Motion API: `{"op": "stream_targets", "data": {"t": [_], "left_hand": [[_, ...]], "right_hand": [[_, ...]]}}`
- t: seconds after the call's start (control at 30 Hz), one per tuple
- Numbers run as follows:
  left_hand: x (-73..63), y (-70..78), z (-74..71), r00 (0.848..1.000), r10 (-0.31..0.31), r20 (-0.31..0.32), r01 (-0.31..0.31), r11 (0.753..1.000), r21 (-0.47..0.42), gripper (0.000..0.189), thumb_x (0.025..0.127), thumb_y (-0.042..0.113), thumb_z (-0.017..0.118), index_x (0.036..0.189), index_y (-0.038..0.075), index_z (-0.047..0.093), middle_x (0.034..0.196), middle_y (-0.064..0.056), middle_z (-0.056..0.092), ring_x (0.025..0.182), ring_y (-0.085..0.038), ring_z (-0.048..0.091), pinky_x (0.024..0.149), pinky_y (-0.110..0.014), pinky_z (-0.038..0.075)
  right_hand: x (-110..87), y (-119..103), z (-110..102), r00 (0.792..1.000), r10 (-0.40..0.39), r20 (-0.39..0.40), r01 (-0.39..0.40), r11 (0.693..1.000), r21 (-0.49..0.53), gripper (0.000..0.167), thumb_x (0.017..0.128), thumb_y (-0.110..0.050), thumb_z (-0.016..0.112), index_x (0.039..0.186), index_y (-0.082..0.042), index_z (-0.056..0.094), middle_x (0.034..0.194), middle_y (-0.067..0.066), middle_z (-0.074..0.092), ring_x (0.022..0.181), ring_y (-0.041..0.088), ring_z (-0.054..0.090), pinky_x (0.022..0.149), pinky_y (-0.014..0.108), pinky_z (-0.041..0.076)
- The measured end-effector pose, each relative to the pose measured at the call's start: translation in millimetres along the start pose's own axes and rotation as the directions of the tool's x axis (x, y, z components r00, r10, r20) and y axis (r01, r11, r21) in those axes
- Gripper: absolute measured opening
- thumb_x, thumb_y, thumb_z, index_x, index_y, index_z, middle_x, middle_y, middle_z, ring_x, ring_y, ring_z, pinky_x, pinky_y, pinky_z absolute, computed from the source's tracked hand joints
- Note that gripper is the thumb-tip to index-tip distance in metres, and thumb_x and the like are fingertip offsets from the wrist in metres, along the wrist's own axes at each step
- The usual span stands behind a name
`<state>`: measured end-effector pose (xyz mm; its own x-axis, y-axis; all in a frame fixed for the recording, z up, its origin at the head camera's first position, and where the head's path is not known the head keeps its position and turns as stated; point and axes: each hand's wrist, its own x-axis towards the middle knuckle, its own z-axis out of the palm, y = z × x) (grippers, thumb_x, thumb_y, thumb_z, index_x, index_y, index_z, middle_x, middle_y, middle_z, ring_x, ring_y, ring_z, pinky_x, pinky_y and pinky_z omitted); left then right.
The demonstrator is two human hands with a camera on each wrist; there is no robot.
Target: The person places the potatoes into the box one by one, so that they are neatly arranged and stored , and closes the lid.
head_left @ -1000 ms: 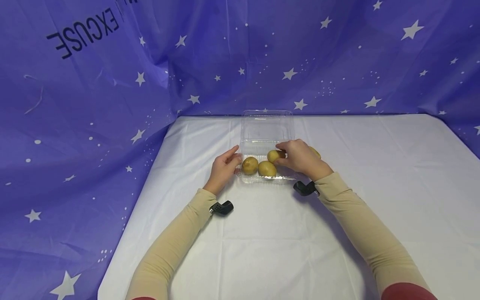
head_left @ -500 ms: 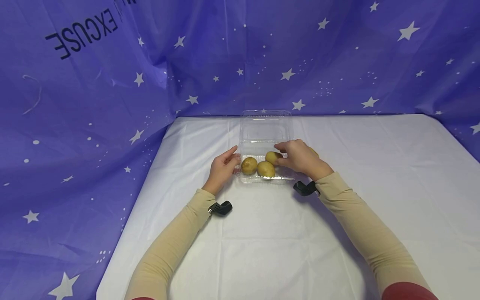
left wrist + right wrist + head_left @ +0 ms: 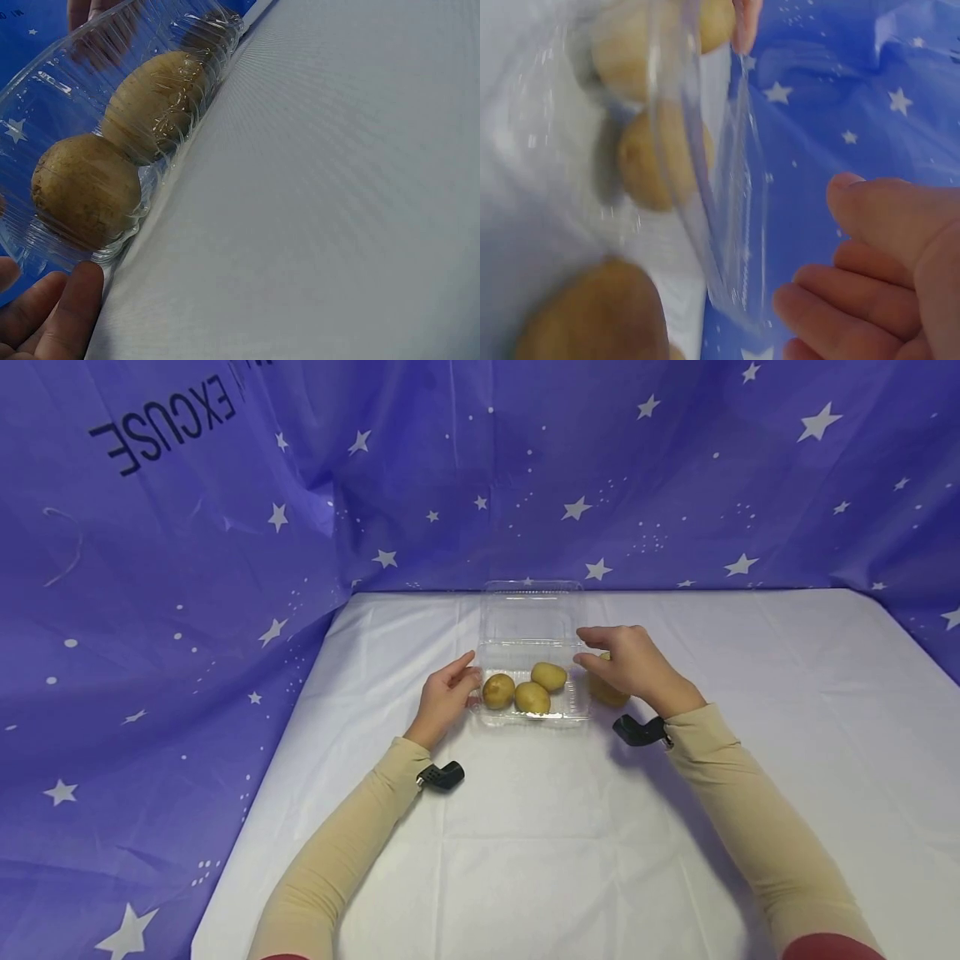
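A clear plastic clamshell container point(image 3: 574, 703) stands with its lid point(image 3: 531, 610) raised at the back. Inside are three potatoes: a left one point(image 3: 498, 692), a front middle one point(image 3: 532, 698) and one behind to the right point(image 3: 549, 677). My left hand point(image 3: 442, 697) holds the container's left end; in the left wrist view its fingertips point(image 3: 81, 289) lie at the plastic wall. To the right, my right hand point(image 3: 633, 664) hovers with thumb and fingers apart and nothing between them. Below it, partly hidden, a potato point(image 3: 609, 693) lies outside the container, also large in the right wrist view point(image 3: 600, 319).
White cloth point(image 3: 525, 827) covers the table, which ends at a purple-blue curtain point(image 3: 420, 477) with stars behind and on the left. A black wrist camera point(image 3: 442, 776) sits on the left sleeve and another wrist camera point(image 3: 639, 731) on the right.
My right hand has let go of the rear potato in the container and moved right, past the container's side, uncovering more of the potato outside. The left hand stays where it was.
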<state>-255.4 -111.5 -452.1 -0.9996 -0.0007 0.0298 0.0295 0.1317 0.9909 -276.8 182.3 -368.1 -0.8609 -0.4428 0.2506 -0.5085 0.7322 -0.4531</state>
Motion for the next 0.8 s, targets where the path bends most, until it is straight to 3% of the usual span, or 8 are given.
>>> {"op": "stream_targets", "data": {"t": [0.3,0.53,0.8], "left_hand": [[-0.6,0.6,-1.2,1.0,-0.004,-0.002,0.004,1.0,0.014,0.05,0.098,0.009,0.059,0.148,0.008,0.054,0.133,-0.022,0.067,0.106,-0.017,0.067,0.073,-0.016,0.062],[-2.7,5.6,-1.8,1.0,-0.005,0.004,0.005,1.0,0.023,0.051,0.098,0.009,0.059,0.148,0.008,0.053,0.135,-0.023,0.066,0.111,-0.024,0.067,0.076,-0.018,0.063],[-0.9,1.2,0.2,1.0,-0.013,0.006,0.013,1.0,0.009,0.051,0.098,0.01,0.058,0.149,0.01,0.053,0.135,-0.021,0.066,0.113,-0.024,0.067,0.075,-0.017,0.063]], "right_hand": [[-20.5,24,-21,0.995,0.087,-0.047,-0.087,0.996,0.011,0.044,0.094,-0.017,0.068,0.132,0.006,0.064,0.128,0.026,0.067,0.118,0.045,0.066,0.105,0.059,0.052],[-29.5,38,-24,0.99,0.12,-0.071,-0.122,0.992,-0.018,0.043,0.094,-0.015,0.068,0.131,0.008,0.064,0.127,0.028,0.067,0.115,0.047,0.066,0.105,0.06,0.051],[-33.7,48,-23,0.985,0.168,-0.04,-0.167,0.986,0.01,0.046,0.095,-0.017,0.067,0.132,0.01,0.062,0.13,0.029,0.065,0.117,0.048,0.065,0.105,0.06,0.052]]}}
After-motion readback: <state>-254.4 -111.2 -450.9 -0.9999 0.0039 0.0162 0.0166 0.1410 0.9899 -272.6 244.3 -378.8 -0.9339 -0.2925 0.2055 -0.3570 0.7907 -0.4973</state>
